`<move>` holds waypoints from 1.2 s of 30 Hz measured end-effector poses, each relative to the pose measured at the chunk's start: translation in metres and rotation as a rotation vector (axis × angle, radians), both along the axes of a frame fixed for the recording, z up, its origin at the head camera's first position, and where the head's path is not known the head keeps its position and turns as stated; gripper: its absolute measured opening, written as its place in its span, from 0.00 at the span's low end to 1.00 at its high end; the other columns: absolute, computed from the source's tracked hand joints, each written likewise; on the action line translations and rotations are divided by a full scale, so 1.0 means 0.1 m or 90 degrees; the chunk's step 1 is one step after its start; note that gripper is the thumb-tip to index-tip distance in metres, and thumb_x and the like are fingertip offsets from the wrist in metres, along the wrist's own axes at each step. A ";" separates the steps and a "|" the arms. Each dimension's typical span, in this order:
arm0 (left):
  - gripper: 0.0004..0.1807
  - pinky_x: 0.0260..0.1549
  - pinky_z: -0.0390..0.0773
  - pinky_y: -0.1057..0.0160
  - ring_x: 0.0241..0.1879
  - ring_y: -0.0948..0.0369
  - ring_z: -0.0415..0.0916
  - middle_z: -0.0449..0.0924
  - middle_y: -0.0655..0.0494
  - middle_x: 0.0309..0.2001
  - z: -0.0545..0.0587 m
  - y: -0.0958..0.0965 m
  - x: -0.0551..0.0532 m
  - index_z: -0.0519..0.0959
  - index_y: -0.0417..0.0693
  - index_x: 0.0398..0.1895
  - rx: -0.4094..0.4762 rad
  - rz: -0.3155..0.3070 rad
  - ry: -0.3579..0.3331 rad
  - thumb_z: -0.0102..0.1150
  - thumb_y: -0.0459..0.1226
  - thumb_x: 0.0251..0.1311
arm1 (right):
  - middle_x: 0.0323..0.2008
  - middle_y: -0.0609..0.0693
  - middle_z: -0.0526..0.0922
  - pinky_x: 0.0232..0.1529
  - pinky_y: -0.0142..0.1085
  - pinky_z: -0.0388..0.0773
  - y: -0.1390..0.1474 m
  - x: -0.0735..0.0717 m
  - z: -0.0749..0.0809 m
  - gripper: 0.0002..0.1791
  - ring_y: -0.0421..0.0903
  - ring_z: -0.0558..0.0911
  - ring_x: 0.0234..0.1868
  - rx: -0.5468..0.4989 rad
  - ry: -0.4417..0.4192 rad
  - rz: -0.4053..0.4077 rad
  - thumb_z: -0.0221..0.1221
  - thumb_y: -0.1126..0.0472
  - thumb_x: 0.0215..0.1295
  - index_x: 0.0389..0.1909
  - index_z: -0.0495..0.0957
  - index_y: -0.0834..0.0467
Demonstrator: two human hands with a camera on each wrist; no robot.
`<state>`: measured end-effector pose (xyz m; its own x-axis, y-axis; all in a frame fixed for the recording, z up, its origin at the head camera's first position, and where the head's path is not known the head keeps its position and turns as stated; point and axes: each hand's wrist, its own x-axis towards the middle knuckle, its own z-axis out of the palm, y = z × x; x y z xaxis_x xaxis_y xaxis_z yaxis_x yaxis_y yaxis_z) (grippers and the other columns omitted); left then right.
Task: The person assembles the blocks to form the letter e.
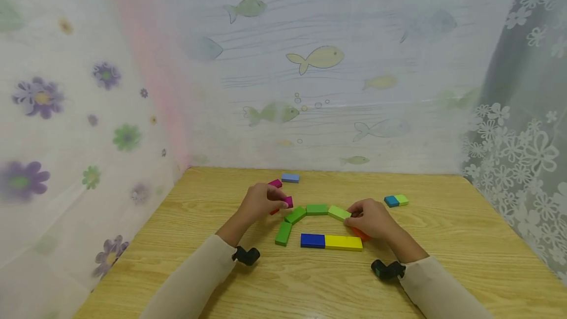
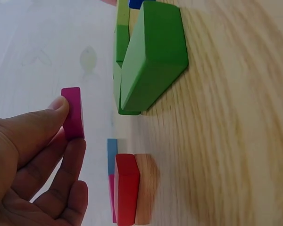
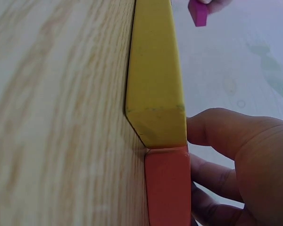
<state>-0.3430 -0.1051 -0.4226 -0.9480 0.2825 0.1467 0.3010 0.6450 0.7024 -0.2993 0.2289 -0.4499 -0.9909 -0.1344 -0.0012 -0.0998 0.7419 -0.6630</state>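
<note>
My left hand (image 1: pixel 265 200) pinches a small magenta block (image 2: pixel 73 113) between thumb and fingers, held up off the table. Below that hand lies a red block (image 2: pixel 127 188), mostly covered by it in the head view. Green blocks (image 1: pixel 316 209) form an arch on the table, with a light green block (image 1: pixel 338 213) at its right side. Thumb and forefinger of my right hand (image 1: pixel 369 216) pinch the right end of the light green block. An orange-red block (image 3: pixel 168 188) lies under this hand, its end meeting the yellow block (image 3: pixel 155 70) in the right wrist view.
Inside the arch's lower opening, a dark blue block (image 1: pixel 312 240) sits end to end with the yellow one. Behind my left hand are another magenta block (image 1: pixel 275 183) and a light blue block (image 1: pixel 290 178). A teal block (image 1: pixel 392 201) touches a lime block (image 1: pixel 401 200) at back right.
</note>
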 end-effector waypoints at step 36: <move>0.04 0.48 0.82 0.57 0.40 0.69 0.81 0.86 0.72 0.34 -0.07 0.06 0.51 0.90 0.60 0.36 -0.049 -0.119 0.040 0.75 0.43 0.59 | 0.38 0.49 0.85 0.38 0.36 0.82 0.01 0.00 0.01 0.17 0.45 0.80 0.37 -0.002 0.003 0.011 0.72 0.54 0.61 0.48 0.88 0.58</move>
